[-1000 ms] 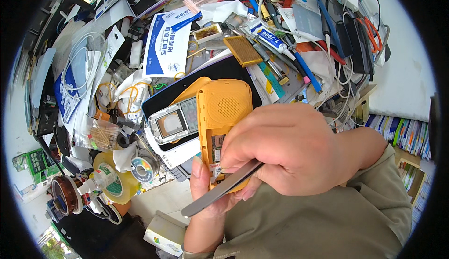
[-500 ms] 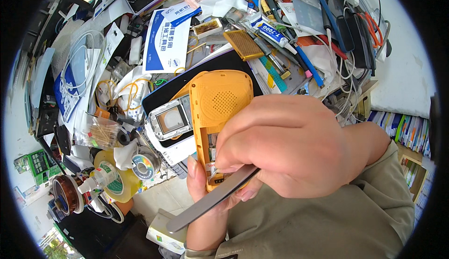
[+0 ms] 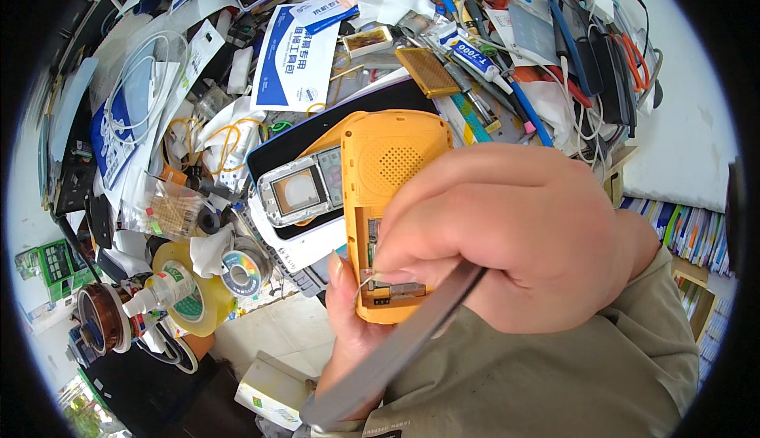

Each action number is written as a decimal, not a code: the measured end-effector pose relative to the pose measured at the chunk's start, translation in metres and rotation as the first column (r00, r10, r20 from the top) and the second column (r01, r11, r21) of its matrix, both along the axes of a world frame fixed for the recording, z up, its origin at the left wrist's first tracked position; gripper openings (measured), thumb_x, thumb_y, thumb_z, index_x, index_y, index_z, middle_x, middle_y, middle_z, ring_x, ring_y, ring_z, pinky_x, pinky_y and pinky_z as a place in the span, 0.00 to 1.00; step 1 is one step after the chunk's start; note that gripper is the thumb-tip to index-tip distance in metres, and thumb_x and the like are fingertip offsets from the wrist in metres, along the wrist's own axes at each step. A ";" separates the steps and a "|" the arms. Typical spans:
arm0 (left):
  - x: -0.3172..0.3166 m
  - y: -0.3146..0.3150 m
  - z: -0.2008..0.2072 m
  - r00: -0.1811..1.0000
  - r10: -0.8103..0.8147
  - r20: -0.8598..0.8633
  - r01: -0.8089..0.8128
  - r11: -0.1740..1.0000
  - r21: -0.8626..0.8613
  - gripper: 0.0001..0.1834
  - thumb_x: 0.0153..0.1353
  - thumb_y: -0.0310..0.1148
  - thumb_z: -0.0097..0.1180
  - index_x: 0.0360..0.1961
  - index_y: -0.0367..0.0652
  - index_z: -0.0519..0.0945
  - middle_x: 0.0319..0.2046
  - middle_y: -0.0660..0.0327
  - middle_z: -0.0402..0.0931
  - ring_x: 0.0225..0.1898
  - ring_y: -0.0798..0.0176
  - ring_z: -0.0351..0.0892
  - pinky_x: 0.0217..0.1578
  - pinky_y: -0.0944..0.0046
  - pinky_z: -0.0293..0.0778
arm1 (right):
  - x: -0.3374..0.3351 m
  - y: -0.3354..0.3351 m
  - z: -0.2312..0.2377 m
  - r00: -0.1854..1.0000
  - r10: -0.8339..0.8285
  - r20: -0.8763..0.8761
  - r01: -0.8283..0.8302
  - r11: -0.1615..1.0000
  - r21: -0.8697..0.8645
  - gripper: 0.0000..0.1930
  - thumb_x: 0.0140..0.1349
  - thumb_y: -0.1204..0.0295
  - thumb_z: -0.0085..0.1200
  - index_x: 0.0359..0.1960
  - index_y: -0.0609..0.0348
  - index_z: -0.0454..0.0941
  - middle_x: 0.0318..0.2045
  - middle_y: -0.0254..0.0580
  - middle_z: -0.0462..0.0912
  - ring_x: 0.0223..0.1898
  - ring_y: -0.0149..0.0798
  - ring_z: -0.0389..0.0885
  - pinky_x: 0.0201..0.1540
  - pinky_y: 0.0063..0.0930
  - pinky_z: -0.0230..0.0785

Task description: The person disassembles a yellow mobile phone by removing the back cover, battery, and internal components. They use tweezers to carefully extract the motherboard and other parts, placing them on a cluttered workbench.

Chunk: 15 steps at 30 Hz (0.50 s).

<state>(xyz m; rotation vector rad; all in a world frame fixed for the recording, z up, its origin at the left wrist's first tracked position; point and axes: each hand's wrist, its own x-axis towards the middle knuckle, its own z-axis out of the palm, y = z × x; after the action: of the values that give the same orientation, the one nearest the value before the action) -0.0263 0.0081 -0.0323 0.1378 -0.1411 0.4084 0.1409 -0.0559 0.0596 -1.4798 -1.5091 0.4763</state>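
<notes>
The orange casing (image 3: pixel 377 181) looks plastic (matt), the tweezers (image 3: pixel 396 348) smooth metal.

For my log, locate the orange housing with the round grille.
Near the head view's centre, the orange housing sits in the left hand, right of the silver frame, partly hidden by the right hand.

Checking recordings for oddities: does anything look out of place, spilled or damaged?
Nothing looks plainly spilled or damaged. What stands out is the jumble: a slanted blue-and-white tube lies amid loose metal tools, beyond the orange plastic housing held, its bay open, in the bare left hand.
</notes>
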 end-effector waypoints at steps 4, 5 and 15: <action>0.000 0.003 0.005 0.982 -0.079 -0.174 0.086 0.996 0.032 0.50 0.68 0.71 0.37 0.70 0.33 0.59 0.51 0.47 0.71 0.43 0.59 0.65 0.42 0.58 0.62 | -0.001 0.001 -0.003 0.999 -0.028 -0.032 0.030 0.997 0.072 0.06 0.58 0.80 0.64 0.37 0.59 0.85 0.34 0.44 0.86 0.32 0.42 0.86 0.34 0.30 0.78; 0.001 0.003 0.006 0.978 -0.081 -0.192 0.090 0.995 0.037 0.50 0.67 0.71 0.37 0.70 0.33 0.59 0.49 0.47 0.71 0.39 0.61 0.65 0.38 0.60 0.62 | -0.001 0.002 -0.005 0.999 -0.028 -0.045 0.031 0.997 0.077 0.05 0.59 0.80 0.64 0.37 0.59 0.84 0.34 0.45 0.86 0.32 0.41 0.86 0.34 0.30 0.78; 0.001 0.005 0.007 0.976 -0.100 -0.196 0.114 0.992 0.063 0.51 0.66 0.73 0.40 0.66 0.29 0.61 0.33 0.49 0.76 0.11 0.71 0.60 0.10 0.71 0.55 | 0.009 0.007 0.006 0.813 -0.084 -0.576 0.170 0.981 0.097 0.05 0.62 0.81 0.62 0.39 0.66 0.81 0.36 0.50 0.85 0.35 0.37 0.84 0.39 0.30 0.77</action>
<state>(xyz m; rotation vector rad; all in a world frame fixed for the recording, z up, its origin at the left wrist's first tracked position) -0.0255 0.0129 -0.0250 0.2405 0.0272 0.2807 0.1496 -0.0492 0.0655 -1.1702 -0.9370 0.6476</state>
